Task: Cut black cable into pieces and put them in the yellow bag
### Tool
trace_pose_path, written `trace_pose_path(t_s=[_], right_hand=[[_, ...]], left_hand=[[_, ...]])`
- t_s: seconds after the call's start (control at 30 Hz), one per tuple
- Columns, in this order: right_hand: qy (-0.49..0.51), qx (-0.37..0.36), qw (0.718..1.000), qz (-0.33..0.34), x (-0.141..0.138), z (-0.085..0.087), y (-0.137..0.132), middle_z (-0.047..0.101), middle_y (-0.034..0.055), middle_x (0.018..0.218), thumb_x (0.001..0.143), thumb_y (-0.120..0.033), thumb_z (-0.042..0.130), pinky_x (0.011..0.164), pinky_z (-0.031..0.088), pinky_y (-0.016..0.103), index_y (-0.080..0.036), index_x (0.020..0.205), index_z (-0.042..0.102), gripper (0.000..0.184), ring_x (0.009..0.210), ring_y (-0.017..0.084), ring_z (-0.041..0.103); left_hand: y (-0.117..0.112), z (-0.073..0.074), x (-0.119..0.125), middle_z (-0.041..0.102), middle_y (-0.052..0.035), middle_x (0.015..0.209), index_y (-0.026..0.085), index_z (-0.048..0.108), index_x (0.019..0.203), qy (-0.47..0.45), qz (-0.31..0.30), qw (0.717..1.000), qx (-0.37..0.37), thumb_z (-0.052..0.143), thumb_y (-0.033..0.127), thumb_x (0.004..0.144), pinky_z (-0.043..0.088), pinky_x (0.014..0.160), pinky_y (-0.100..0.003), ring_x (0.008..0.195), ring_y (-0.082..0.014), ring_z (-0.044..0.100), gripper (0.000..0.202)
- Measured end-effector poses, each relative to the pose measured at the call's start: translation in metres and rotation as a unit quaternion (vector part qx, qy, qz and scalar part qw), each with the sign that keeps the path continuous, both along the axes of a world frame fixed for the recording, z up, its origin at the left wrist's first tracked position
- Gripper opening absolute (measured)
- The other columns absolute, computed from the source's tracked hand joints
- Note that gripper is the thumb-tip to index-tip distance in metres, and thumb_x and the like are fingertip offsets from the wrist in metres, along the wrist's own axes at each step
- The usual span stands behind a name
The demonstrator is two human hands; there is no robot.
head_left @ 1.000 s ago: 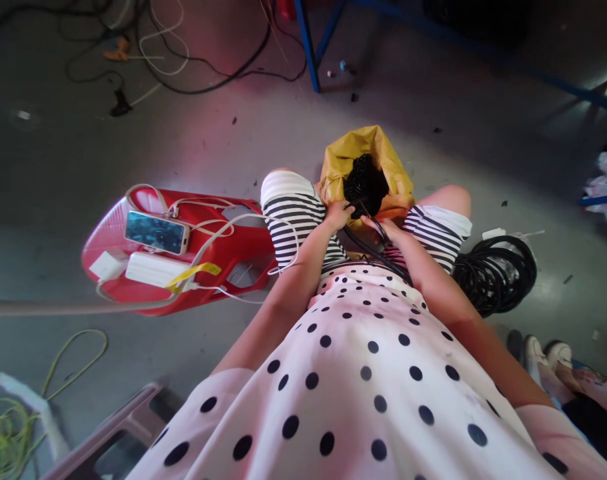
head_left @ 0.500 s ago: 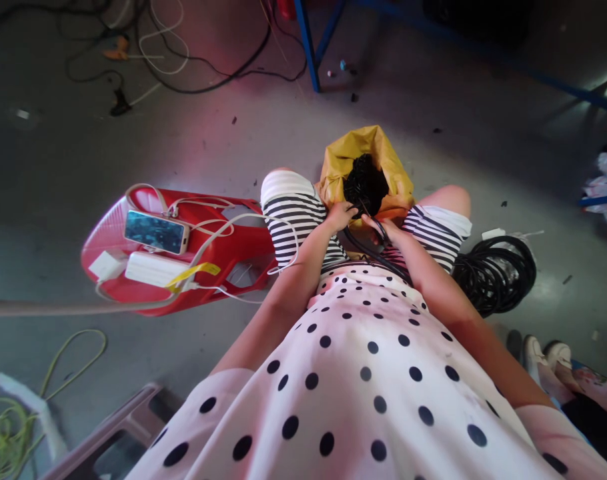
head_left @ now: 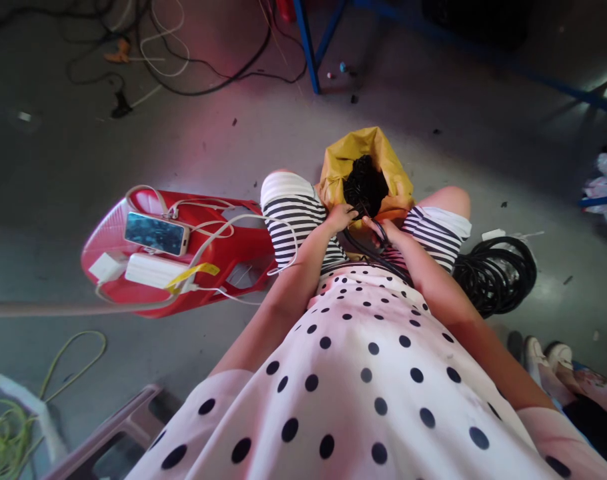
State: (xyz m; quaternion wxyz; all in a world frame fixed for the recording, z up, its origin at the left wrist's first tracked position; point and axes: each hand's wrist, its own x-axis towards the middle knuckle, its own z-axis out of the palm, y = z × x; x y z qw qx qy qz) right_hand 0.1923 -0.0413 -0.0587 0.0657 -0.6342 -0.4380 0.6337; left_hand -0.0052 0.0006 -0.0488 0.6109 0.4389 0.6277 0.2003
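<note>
I sit with striped shorts over my knees, and a yellow bag (head_left: 346,157) stands between them, filled with black pieces (head_left: 365,184). My left hand (head_left: 339,217) rests at the bag's mouth with its fingers on the black pieces. Just to its right, my right hand (head_left: 386,231) is closed around a black cable (head_left: 359,247) that runs back across my lap. Whether the left hand grips anything is too small to tell.
A red plastic stool (head_left: 111,230) at my left carries a phone (head_left: 156,233), white chargers and white leads. A coil of black cable (head_left: 498,272) lies on the floor at my right. Loose cables, a blue frame leg (head_left: 307,47), green cord (head_left: 13,427) and another person's shoes (head_left: 546,353) lie around.
</note>
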Motion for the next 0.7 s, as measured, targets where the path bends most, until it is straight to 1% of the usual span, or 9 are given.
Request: trace_pose_path(t_s=[0.1, 0.2, 0.37, 0.53, 0.6, 0.7], right_hand=[[-0.009, 0.009, 1.000, 0.018, -0.001, 0.002, 0.000, 0.059, 0.0040, 0.053, 0.091, -0.091, 0.065, 0.051, 0.045, 0.034, -0.025, 0.070, 0.060, 0.070, 0.047, 0.019, 0.054], [-0.006, 0.008, 1.000, 0.020, -0.001, 0.005, 0.002, 0.056, 0.0029, 0.049, 0.089, -0.087, 0.072, 0.051, 0.046, 0.034, -0.026, 0.068, 0.060, 0.066, 0.046, 0.019, 0.052], [-0.010, -0.005, 1.000, 0.006, -0.004, 0.014, 0.003, 0.055, 0.0020, 0.045, 0.090, -0.078, 0.079, 0.047, 0.044, 0.033, -0.027, 0.065, 0.057, 0.062, 0.042, 0.018, 0.051], [-0.032, -0.018, 0.999, -0.032, -0.010, 0.024, 0.003, 0.054, -0.0004, 0.043, 0.097, -0.071, 0.078, 0.042, 0.039, 0.027, -0.022, 0.073, 0.058, 0.058, 0.038, 0.014, 0.049], [-0.030, -0.025, 0.997, -0.069, -0.012, 0.027, 0.003, 0.056, 0.0003, 0.044, 0.097, -0.069, 0.080, 0.040, 0.037, 0.025, -0.021, 0.076, 0.059, 0.056, 0.038, 0.014, 0.051], [0.021, -0.010, 0.988, -0.152, -0.014, 0.026, 0.004, 0.062, 0.0012, 0.049, 0.091, -0.060, 0.090, 0.038, 0.040, 0.025, -0.020, 0.080, 0.063, 0.049, 0.040, 0.016, 0.055]], left_hand=[[0.000, -0.004, 0.000, 0.049, 0.0050, 0.058, 0.018, 0.058, 0.065, -0.002, 0.008, 1.000, 0.002, 0.072, 0.014, 0.088, 0.033, 0.061, -0.027, 0.059, -0.0116, 0.042, 0.027], [0.001, -0.008, 0.000, 0.047, 0.0047, 0.059, 0.018, 0.055, 0.061, 0.010, 0.006, 1.000, 0.014, 0.071, 0.013, 0.089, 0.031, 0.062, -0.027, 0.060, -0.0113, 0.042, 0.033], [0.000, -0.010, -0.001, 0.051, 0.0035, 0.061, 0.018, 0.056, 0.062, 0.021, -0.002, 1.000, 0.018, 0.069, 0.013, 0.093, 0.033, 0.062, -0.027, 0.062, -0.0120, 0.046, 0.035], [0.001, -0.007, -0.002, 0.047, 0.0042, 0.058, 0.019, 0.054, 0.061, 0.038, -0.009, 0.999, 0.027, 0.071, 0.014, 0.093, 0.033, 0.060, -0.026, 0.059, -0.0108, 0.044, 0.036], [0.001, -0.006, -0.002, 0.049, 0.0047, 0.058, 0.018, 0.057, 0.065, 0.023, -0.038, 0.999, 0.011, 0.075, 0.016, 0.089, 0.034, 0.059, -0.025, 0.059, -0.0108, 0.045, 0.030], [-0.002, -0.003, -0.003, 0.057, 0.0045, 0.064, 0.017, 0.063, 0.074, -0.054, -0.133, 0.990, -0.011, 0.082, 0.022, 0.082, 0.039, 0.060, -0.025, 0.062, -0.0117, 0.053, 0.021]])
